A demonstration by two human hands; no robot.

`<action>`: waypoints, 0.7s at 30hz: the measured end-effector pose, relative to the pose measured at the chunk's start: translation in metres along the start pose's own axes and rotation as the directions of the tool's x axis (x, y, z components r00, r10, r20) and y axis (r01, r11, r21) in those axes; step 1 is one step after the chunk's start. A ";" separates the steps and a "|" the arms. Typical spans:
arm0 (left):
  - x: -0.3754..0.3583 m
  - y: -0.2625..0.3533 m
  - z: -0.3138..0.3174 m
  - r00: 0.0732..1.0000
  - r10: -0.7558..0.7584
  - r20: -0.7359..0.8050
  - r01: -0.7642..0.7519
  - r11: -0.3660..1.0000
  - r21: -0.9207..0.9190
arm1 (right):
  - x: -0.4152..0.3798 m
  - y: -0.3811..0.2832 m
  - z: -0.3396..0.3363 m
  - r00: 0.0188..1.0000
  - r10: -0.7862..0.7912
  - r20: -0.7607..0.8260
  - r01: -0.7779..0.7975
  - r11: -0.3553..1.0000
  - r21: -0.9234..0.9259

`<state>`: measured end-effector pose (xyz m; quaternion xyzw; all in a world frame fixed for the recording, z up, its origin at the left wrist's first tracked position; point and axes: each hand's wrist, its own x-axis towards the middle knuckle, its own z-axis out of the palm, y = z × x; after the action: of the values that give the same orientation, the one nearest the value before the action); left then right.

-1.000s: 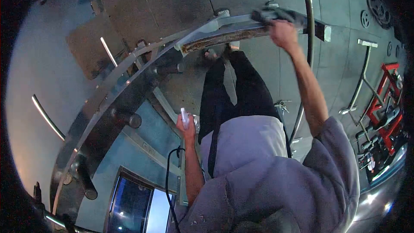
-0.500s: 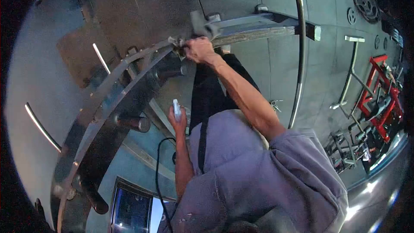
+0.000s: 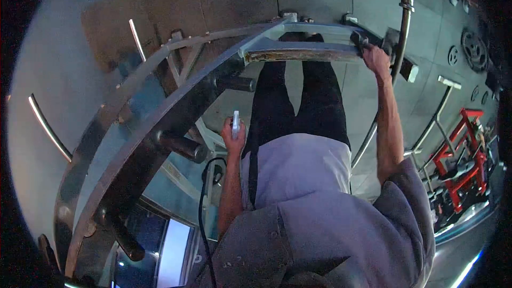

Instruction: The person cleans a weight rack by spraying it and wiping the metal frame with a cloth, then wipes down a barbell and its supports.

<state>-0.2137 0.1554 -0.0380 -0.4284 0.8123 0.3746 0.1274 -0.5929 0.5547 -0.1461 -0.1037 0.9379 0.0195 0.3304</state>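
My right hand is closed on a dark grey cloth, which rests at the right end of the metal frame's lower crossbar. That crossbar is worn and brownish along its near edge. Lower down, my left hand wraps round a small pale object, slim and white-blue from above; its kind I cannot make out. Left of that hand, black pegs stick out from the frame's curved upright.
A vertical metal bar stands just beyond my right hand. Red gym equipment and weight plates are at the right. A black cable hangs near my left forearm. A screen-like panel shows at lower left.
My right hand has moved right with the cloth, from the crossbar's left end to its right end. My left hand still holds the pale object. The view has shifted.
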 end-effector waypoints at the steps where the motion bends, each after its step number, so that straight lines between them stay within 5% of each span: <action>1: -0.003 0.041 -0.007 0.995 -0.089 0.038 0.091 0.994 -0.059 | 0.000 -0.016 -0.006 1.000 -0.006 -0.027 0.006 1.000 0.006; 4: -0.015 0.043 0.022 0.995 0.048 -0.090 -0.040 0.995 0.093 | -0.011 -0.080 0.005 0.981 -0.179 -0.078 0.185 0.979 0.084; 6: -0.019 0.066 0.036 0.997 -0.050 -0.060 0.048 0.998 -0.037 | -0.027 -0.129 -0.001 0.941 -0.249 -0.228 0.299 0.929 0.220; 10: -0.029 0.097 0.051 0.996 -0.088 -0.025 0.088 0.996 0.016 | -0.031 -0.130 -0.024 0.922 -0.368 -0.116 0.385 0.897 0.217; 12: -0.026 0.103 0.059 0.996 -0.085 0.013 0.084 0.995 0.060 | -0.022 -0.098 -0.033 0.954 -0.296 0.052 0.292 0.954 0.065; 14: -0.035 0.071 0.088 0.977 0.084 -0.195 -0.086 0.996 -0.002 | -0.014 -0.051 -0.039 0.969 -0.213 0.123 0.225 0.971 -0.087; 15: -0.031 0.082 0.092 0.994 0.024 -0.111 -0.026 1.000 -0.016 | -0.003 -0.028 -0.040 0.977 -0.038 0.212 0.073 0.984 -0.163; 17: -0.025 0.114 0.081 0.994 -0.100 0.048 0.100 0.995 -0.001 | 0.019 0.004 -0.045 0.951 -0.014 0.310 0.052 0.992 -0.114; 20: -0.020 0.110 0.090 0.988 -0.132 0.086 0.132 0.991 -0.001 | 0.040 0.002 -0.031 0.936 0.098 0.338 -0.061 0.991 -0.118; 21: -0.017 0.127 0.088 0.999 -0.020 0.038 0.020 1.000 -0.008 | 0.041 -0.001 -0.022 0.932 0.153 0.328 -0.115 0.984 -0.134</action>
<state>-0.3144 0.2731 -0.0258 -0.4300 0.8037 0.3850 0.1447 -0.6379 0.5441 -0.1546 -0.0530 0.8699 0.1122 0.4774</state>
